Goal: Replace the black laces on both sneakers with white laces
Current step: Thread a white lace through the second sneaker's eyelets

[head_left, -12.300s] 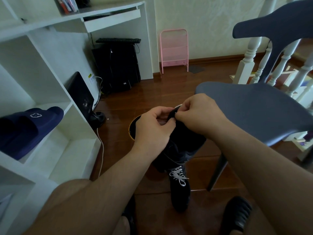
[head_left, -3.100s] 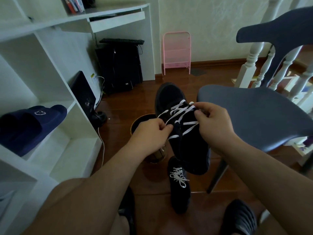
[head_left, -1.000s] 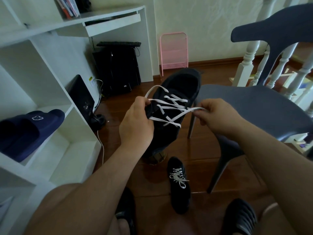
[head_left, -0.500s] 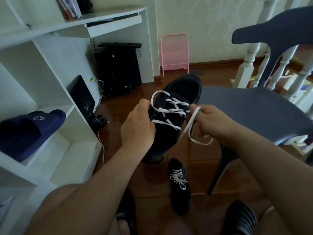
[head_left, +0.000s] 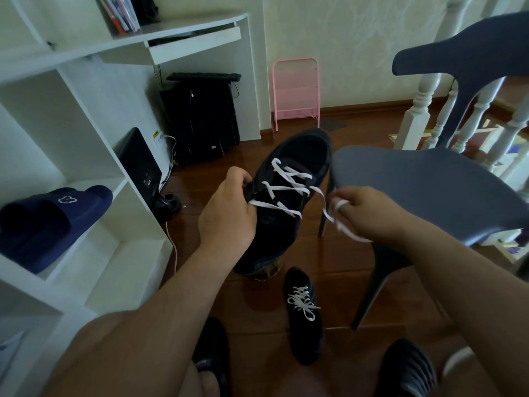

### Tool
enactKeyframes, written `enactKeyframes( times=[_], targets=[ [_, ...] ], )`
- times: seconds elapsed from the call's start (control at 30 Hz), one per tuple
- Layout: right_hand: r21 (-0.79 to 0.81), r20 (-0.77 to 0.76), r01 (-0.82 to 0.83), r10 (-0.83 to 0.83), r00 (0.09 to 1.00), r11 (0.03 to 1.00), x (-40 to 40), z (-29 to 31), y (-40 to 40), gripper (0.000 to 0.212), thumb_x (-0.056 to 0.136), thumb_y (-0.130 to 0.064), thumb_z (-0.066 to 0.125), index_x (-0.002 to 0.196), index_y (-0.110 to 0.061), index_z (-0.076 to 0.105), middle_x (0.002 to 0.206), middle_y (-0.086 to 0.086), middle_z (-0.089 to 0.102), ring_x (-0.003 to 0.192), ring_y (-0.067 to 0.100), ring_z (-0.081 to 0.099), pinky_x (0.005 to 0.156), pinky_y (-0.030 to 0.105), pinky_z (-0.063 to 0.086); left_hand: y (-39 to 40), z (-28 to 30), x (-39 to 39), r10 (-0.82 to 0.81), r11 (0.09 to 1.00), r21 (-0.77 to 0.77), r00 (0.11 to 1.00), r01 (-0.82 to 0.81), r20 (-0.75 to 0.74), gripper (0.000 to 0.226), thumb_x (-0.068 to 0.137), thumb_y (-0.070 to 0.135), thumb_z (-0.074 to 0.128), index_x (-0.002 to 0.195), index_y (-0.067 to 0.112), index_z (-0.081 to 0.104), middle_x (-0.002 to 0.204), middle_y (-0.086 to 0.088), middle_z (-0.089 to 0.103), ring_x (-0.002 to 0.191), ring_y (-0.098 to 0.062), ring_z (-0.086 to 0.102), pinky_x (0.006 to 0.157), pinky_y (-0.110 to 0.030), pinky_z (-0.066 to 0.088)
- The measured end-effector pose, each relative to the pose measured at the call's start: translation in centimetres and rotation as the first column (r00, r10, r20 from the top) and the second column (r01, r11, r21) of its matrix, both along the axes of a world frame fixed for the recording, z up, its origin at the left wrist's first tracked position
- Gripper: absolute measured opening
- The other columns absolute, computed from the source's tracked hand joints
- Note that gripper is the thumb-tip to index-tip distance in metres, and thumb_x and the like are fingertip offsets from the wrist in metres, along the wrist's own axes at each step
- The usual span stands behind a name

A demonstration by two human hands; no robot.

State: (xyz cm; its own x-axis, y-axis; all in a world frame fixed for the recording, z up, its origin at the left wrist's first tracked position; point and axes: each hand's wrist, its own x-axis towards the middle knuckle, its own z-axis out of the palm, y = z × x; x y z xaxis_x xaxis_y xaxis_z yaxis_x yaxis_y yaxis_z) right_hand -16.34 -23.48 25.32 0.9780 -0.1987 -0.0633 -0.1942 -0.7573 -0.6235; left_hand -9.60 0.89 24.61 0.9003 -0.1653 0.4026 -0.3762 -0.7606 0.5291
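Head view: my left hand [head_left: 226,216] grips the sneaker [head_left: 286,202] by its near-left edge, held up over the floor, long axis running away from me, toe far. My right hand [head_left: 369,213] pinches the white lace [head_left: 329,213] just right of the shoe (nearer the free end), so tightening pulls rightward. Other sneaker [head_left: 305,316] lies laced below.

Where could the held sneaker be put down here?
The blue chair seat is bare. Open floor lies between the chair legs and the laced sneaker. Nearer the person's feet, by the slippers, it is crowded.
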Motion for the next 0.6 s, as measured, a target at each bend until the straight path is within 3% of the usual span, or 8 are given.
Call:
enactKeyframes(
  times=[0.1,0.27,0.37,0.47,0.6],
  targets=[
    [0.162,0.187,-0.018,-0.012,0.982,0.987,-0.2,0.7,2.0,0.034,0.107,-0.044,0.05,0.095,-0.019,0.071,0.081,0.012,0.067,0.065,0.027,0.061,0.062,0.042,0.055,-0.4,-0.1,-0.3,-0.011,1.0,0.028,1.0,0.011,0.002,0.031,0.1,0.013,0.059,0.121,0.031,0.044,0.098,0.017,0.047,0.086,-0.012,0.05,0.06,-0.033,0.038],
    [0.164,0.204,-0.042,0.008,0.979,0.986,-0.1,0.6,2.6,0.026,0.107,-0.034,0.054,0.087,-0.022,0.066,0.068,-0.007,0.065,0.056,0.005,0.054,0.059,0.03,0.047,-0.5,-0.1,-0.4,-0.022,1.0,0.019,1.0,0.022,-0.009,0.033,0.101,0.014,0.057,0.125,0.034,0.045,0.102,0.018,0.049,0.09,-0.01,0.05,0.062,-0.033,0.038],
    [0.117,0.149,-0.006,-0.012,0.989,0.993,-0.1,0.8,1.9,0.028,0.107,-0.029,0.052,0.085,-0.018,0.066,0.072,-0.005,0.067,0.065,0.012,0.061,0.06,0.033,0.05,-0.2,0.2,-0.3,-0.01,1.0,-0.012,1.0,0.01,0.02,0.035,0.101,0.013,0.057,0.123,0.038,0.044,0.105,0.019,0.053,0.092,-0.011,0.054,0.064,-0.035,0.044],
    [-0.045,0.032,0.048,-0.046,0.998,0.998,0.1,0.4,0.8,0.03,0.107,-0.032,0.051,0.087,-0.019,0.068,0.084,0.007,0.07,0.076,0.028,0.065,0.07,0.046,0.056,0.4,0.6,0.0,0.024,0.999,-0.046,0.998,-0.022,0.049,0.038,0.1,0.013,0.057,0.12,0.041,0.042,0.105,0.02,0.056,0.094,-0.01,0.056,0.067,-0.035,0.044],
    [-0.122,-0.043,0.036,-0.042,0.998,0.992,0.3,-0.1,0.6,0.025,0.106,-0.028,0.054,0.088,-0.019,0.069,0.083,0.007,0.067,0.075,0.025,0.061,0.068,0.04,0.051,0.1,0.4,-0.5,-0.023,1.0,0.004,0.996,0.022,0.084,0.037,0.1,0.013,0.058,0.123,0.039,0.046,0.105,0.021,0.053,0.094,-0.008,0.053,0.064,-0.033,0.04]
  ],
)
